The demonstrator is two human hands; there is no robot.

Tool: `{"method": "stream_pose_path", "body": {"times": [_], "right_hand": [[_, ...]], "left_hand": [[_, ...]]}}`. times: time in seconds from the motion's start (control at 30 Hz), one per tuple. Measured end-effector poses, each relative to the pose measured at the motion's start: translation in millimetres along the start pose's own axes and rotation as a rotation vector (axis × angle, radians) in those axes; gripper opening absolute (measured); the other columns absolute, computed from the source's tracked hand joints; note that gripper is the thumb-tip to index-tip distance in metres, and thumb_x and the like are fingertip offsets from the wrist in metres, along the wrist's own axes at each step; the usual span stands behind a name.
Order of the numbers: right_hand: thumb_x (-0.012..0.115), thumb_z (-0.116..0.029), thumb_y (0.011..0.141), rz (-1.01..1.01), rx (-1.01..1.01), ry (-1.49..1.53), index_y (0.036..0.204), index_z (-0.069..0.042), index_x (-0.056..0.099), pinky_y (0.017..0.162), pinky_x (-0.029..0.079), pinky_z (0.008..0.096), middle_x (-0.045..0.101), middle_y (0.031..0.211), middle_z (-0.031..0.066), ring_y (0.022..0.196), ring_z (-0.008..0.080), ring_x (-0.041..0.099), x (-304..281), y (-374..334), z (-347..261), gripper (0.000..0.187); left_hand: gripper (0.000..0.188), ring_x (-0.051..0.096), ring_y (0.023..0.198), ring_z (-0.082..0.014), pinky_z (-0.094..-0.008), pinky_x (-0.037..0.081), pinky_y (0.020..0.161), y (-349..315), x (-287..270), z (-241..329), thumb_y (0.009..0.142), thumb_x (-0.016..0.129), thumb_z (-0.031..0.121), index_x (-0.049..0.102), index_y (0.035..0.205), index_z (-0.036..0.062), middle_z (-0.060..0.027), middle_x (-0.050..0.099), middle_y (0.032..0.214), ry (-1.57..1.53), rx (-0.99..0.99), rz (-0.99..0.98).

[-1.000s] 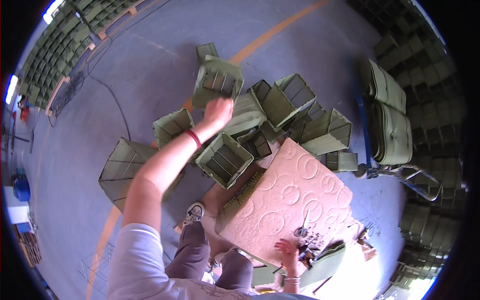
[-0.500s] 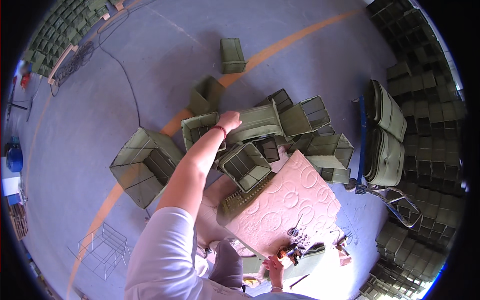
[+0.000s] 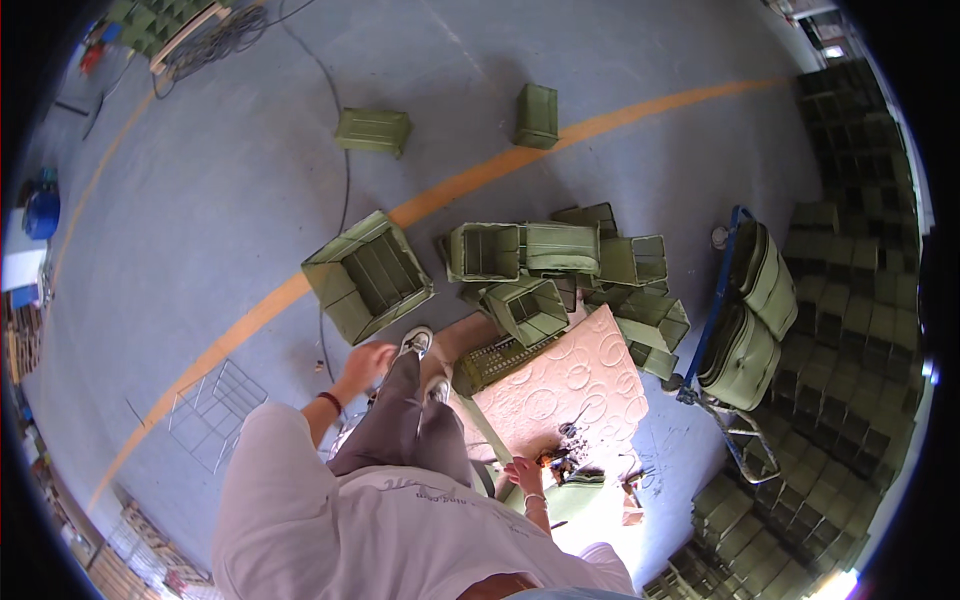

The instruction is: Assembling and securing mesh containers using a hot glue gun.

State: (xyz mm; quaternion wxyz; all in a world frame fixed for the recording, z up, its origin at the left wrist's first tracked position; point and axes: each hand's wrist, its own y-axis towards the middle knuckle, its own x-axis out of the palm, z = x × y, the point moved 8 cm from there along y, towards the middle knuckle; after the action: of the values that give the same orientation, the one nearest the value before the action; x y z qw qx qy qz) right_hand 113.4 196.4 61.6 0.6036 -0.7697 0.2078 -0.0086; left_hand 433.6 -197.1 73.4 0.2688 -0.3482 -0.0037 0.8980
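Note:
My left hand, slightly blurred, hangs in the air beside my leg with no object seen in it; its fingers look loosely apart. Just past it stands a large green fabric bin with its mouth up. My right hand is low at the front, fingers spread, close to a green fabric panel and a heap of small dark pieces. Beyond the padded pink cover sits a pile of wire-framed green bins. One green bin lies on its side farther out on the floor.
Another green bin is near the orange floor line. A bare wire frame rests at left. On the right are a blue-framed cart with folded green pieces and tall stacks of green bins. A dark cable crosses the floor.
My left hand has drawn back from the bin pile toward my body. The bin that was blurred in midair beyond it now lies on the floor farther off. My right hand stays near the small pieces.

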Motion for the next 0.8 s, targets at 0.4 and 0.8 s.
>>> {"method": "stream_pose_path", "body": {"times": [0.4,0.8], "right_hand": [[0.054,-0.031,0.088,-0.097,-0.05,-0.078,0.106,-0.009,0.057,0.068,0.051,0.0341,0.066,0.096,0.0086,0.084,0.0189,0.065,0.5,34.8,-97.2,0.029],[0.055,-0.028,0.087,-0.126,0.013,-0.198,0.105,-0.007,0.055,0.064,0.052,0.0345,0.066,0.092,0.0097,0.078,0.0209,0.067,23.8,72.2,-100.6,0.028]], "left_hand": [[0.032,0.064,0.073,-0.0165,-0.034,0.05,0.065,-364.4,-54.0,-161.9,0.089,0.052,0.031,0.06,0.106,0.0052,-0.0068,0.067,0.085,-0.444,-1.303,-0.001],[0.035,0.064,0.087,-0.021,-0.0397,0.048,0.077,-433.7,-51.9,-101.5,0.09,0.052,0.031,0.056,0.113,0.0059,-0.0102,0.066,0.098,-0.657,-1.334,0.023]]}}
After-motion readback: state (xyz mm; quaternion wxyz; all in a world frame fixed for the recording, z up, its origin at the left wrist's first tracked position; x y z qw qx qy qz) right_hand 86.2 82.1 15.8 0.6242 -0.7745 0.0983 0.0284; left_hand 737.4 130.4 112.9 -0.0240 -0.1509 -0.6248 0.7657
